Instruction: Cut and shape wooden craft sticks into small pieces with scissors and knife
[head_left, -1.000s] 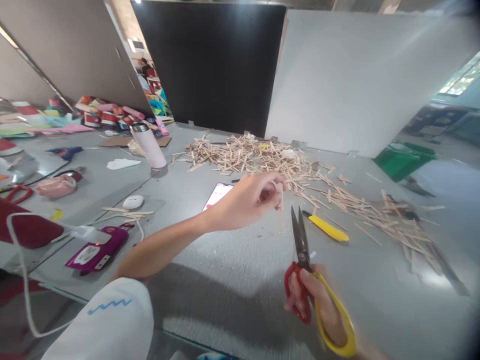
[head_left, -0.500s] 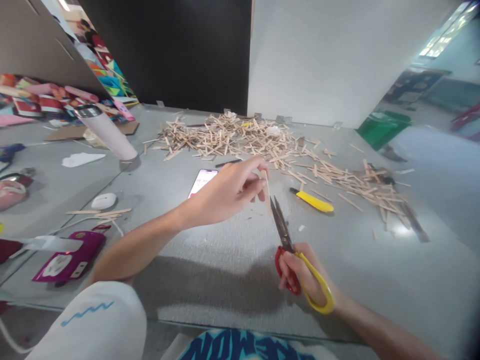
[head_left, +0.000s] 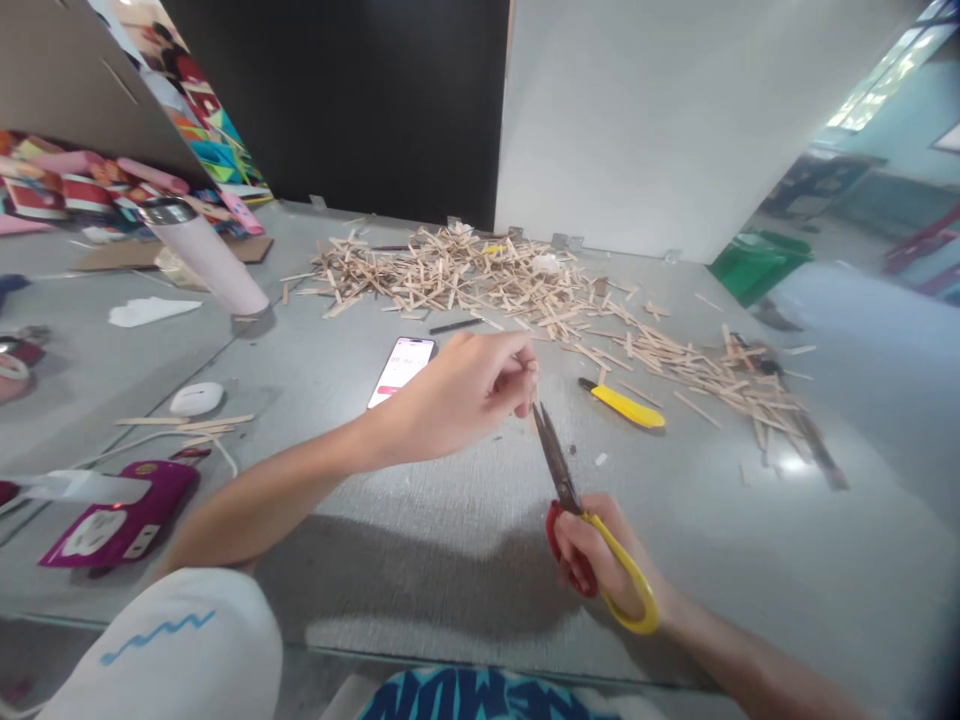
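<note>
My left hand is raised over the middle of the table, its fingers pinching a thin wooden stick that shows only in part below the fingertips. In my right hand is a pair of scissors with one red and one yellow handle. The blades point up and away, nearly together, with their tips at the stick's lower end. Whether they touch the wood I cannot tell. A yellow utility knife lies right of the blades, and a phone lies partly behind my left hand.
A heap of wooden sticks spreads along the back and right of the table. At left are a pink tumbler, a white earbud case and a purple device with a cable. A green bin stands beyond the right side.
The scissor blades have closed further, and their tips have come up to the stick. Less of the stick shows below my left fingers. The view has shifted slightly.
</note>
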